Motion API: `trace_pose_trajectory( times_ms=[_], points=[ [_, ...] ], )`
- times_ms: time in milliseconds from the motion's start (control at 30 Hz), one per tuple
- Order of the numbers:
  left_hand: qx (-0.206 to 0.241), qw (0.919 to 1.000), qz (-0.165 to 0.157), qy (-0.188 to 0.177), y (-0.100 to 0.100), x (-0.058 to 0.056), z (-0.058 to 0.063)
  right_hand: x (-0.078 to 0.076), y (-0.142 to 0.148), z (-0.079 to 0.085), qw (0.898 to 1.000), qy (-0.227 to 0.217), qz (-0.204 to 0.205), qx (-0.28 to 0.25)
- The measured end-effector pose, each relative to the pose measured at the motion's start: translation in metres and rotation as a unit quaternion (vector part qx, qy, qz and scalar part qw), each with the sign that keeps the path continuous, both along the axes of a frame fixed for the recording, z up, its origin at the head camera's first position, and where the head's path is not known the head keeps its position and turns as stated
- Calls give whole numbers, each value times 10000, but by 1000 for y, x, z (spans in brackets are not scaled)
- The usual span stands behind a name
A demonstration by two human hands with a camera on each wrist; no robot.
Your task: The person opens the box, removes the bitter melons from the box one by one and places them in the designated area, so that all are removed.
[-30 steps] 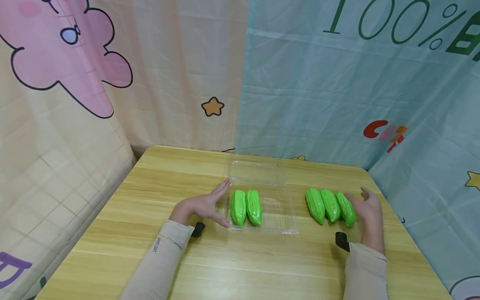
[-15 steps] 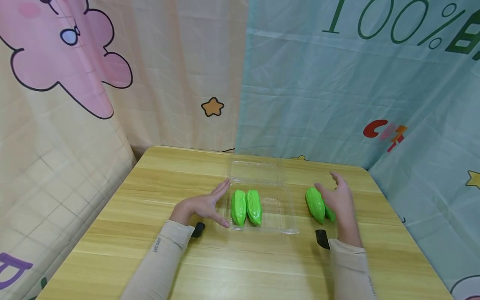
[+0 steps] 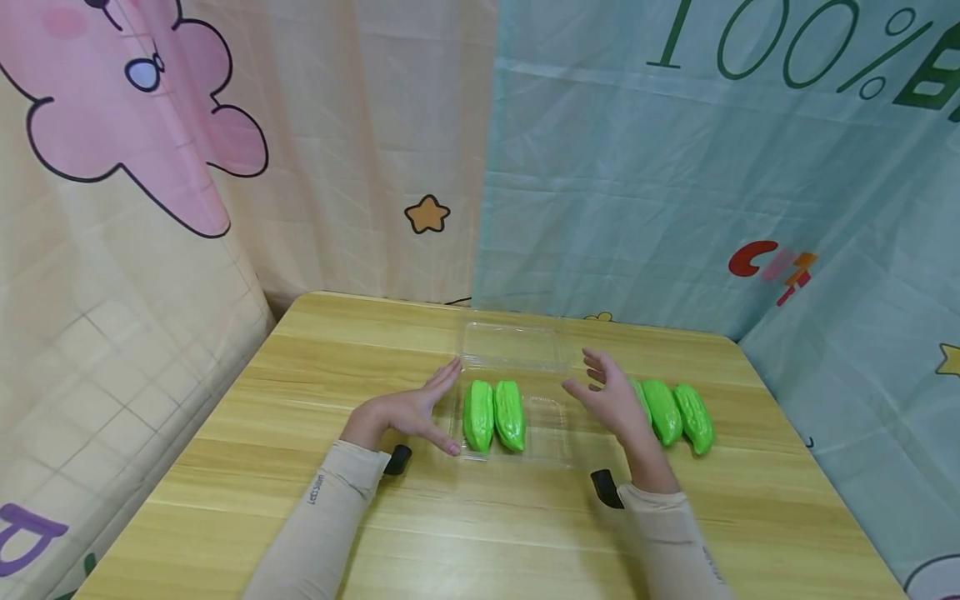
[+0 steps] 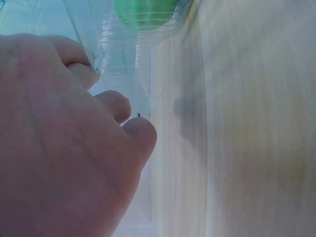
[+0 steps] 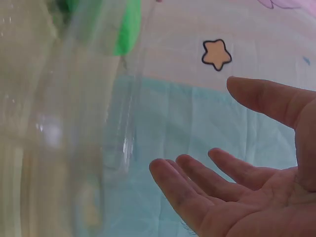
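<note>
A clear plastic clamshell box (image 3: 553, 429) lies on the table with its lid (image 3: 510, 340) folded back. Two glossy green, ridged fruits that look like bitter melons (image 3: 511, 417) stand side by side in its left half. My left hand (image 3: 405, 412) spreads thumb and fingers along the box's left edge; the left wrist view shows the fingertips (image 4: 86, 75) at its rim. Close to the right wall, my right hand (image 3: 611, 400) holds nothing, its thumb and fingers (image 5: 180, 190) apart. Behind it sit several more green bitter melons (image 3: 663, 412), one partly hidden by the hand.
The wooden table (image 3: 525, 533) has a back edge against printed curtains (image 3: 637, 192). A tiled-pattern cloth (image 3: 97, 358) hangs at the left side. Black camera mounts (image 3: 606, 489) stick out at both wrists.
My right hand has moved left from the far side of the loose bitter melons, over them, to the box's right side. The left hand and the fruits have stayed in place.
</note>
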State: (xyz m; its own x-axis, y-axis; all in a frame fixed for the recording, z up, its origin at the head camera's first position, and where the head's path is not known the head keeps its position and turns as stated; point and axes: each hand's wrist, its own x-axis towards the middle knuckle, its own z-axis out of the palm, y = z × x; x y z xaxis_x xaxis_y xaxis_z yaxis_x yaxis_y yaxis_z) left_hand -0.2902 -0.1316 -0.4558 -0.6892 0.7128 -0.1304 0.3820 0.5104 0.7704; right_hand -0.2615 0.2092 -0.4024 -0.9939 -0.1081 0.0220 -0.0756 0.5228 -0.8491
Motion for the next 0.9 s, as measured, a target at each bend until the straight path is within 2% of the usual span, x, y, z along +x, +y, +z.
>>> trace_pose_trajectory(
  times_ms=[333,567,700,900],
  points=[
    [-78,10000,29,36,-1,-2,-1,2,-35,-22,9973,-374,616,-121],
    [-64,10000,25,53,0,-2,-2,5,-57,-34,9955,-487,818,12],
    [-63,10000,26,68,0,-1,-1,8,-62,-36,9946,-539,876,161],
    [-71,10000,62,-16,0,-1,-1,8,-64,-41,9927,-437,878,709]
  ],
)
